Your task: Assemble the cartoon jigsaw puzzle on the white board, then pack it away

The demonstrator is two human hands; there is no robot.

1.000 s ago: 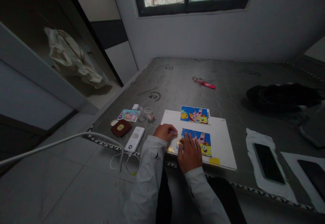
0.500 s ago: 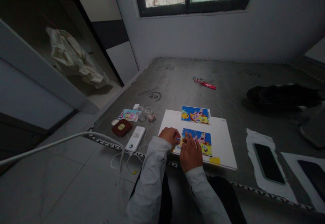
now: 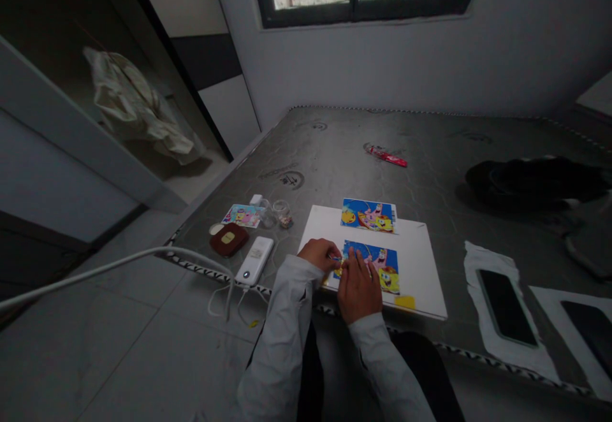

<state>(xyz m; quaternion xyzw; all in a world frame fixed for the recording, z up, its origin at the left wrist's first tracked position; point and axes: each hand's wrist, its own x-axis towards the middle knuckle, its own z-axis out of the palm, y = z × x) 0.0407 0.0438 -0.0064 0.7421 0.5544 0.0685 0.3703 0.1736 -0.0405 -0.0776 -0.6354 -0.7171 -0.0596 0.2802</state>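
Note:
On a white board (image 3: pixel 421 262) lies a blue cartoon picture card (image 3: pixel 389 261) with yellow and pink figures. My right hand (image 3: pixel 359 287) rests flat on the card, its fingers stretched out over the middle. At the card's left edge, my left hand (image 3: pixel 321 255) pinches its fingertips together; whatever sits between them is too small to make out. My two hands almost touch at the fingertips. Just beyond them is a matching cartoon card (image 3: pixel 368 216) with a white strip on its right side. A yellow patch (image 3: pixel 405 302) shows at the board's front edge.
To the left are a white power bank (image 3: pixel 255 261) with a cable, a brown case (image 3: pixel 229 240), a small colourful card (image 3: pixel 243 216) and a clear cup (image 3: pixel 282 213). A red-handled tool (image 3: pixel 386 156) lies farther back. Phones (image 3: pixel 507 307) and a black bundle (image 3: pixel 530 183) are on the right.
My left fingertips have shifted very slightly at the card's left edge. My right hand stays in place on the card.

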